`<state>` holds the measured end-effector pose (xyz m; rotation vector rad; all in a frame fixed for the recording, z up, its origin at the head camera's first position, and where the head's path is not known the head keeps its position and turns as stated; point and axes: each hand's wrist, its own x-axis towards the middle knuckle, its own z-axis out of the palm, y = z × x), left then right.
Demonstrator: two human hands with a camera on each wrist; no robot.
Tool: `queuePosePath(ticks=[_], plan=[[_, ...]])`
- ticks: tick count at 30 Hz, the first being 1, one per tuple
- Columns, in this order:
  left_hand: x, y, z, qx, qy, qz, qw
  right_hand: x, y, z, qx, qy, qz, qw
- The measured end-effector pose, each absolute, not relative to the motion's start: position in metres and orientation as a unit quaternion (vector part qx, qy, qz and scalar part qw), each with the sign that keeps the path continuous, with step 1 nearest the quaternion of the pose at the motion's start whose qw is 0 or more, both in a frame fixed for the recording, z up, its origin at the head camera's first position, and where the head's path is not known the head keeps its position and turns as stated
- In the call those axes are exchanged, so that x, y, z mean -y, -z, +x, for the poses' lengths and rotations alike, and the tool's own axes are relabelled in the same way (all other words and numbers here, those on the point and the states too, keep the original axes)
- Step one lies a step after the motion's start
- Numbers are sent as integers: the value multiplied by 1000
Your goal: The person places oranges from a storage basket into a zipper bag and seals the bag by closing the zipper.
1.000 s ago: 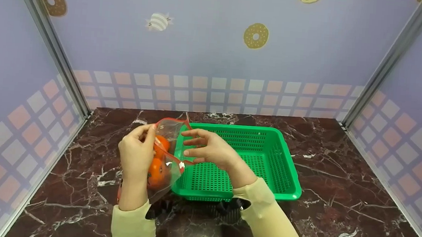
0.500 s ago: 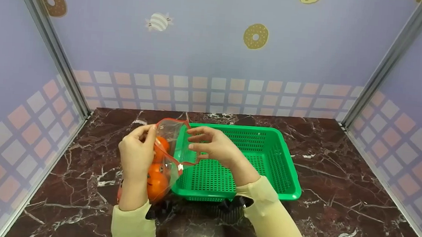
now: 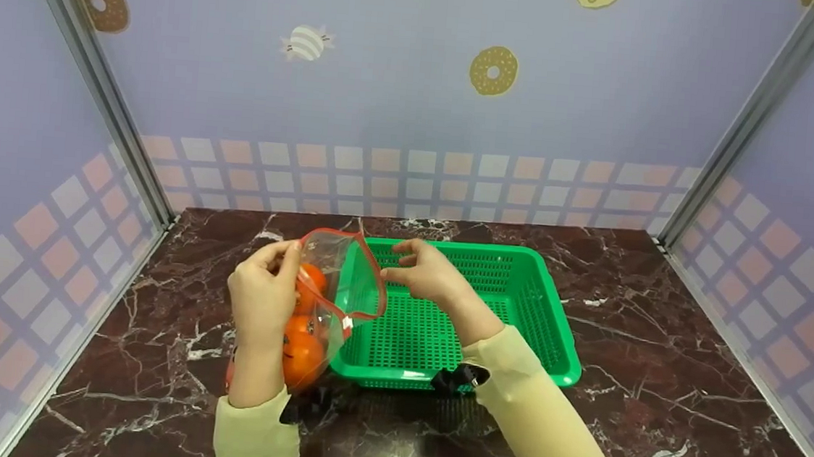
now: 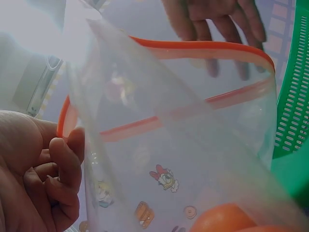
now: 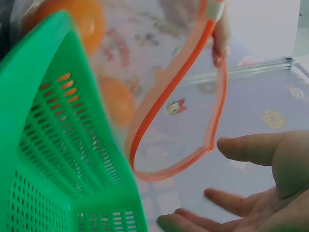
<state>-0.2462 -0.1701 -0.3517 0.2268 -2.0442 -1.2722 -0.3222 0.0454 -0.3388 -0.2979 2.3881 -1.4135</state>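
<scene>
My left hand pinches the red-edged mouth of a clear zip bag between thumb and fingers. Cartoon prints show on its plastic, and a white slider sits on the zip. Several round orange fruits lie low in the bag, partly hidden by the hand and wrist. The mouth gapes toward the right. Just right of it my right hand holds nothing, its fingers spread loosely. In the right wrist view its thumb is right by the red rim.
A green plastic basket with slotted walls stands right of the bag, under my right hand; the bag overlaps its left rim. Both are on a dark red marbled tabletop. Lilac patterned walls enclose the back and sides.
My right hand has drawn back to the right, out of the bag's mouth. The fruits have settled lower in the bag. My left hand stays where it was.
</scene>
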Motion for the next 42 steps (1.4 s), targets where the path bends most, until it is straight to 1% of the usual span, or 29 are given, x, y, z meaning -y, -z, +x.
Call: queuePosePath(ticks=[7,13,17,32,42], plan=[[171,352,-246,793,493,95,346,-40,344,-333,-868,424,-103,239],[171,351,-245,790,497,93,345,-37,348,-337,-856,420,-106,282],[170,351,-245,791,495,92,348,-36,351,-337,-844,431,-117,297],[170,352,-246,790,494,95,349,-33,364,-337,-788,516,-114,317],[171,353,-245,790,490,86,358,-32,366,-337,-813,482,-118,303]])
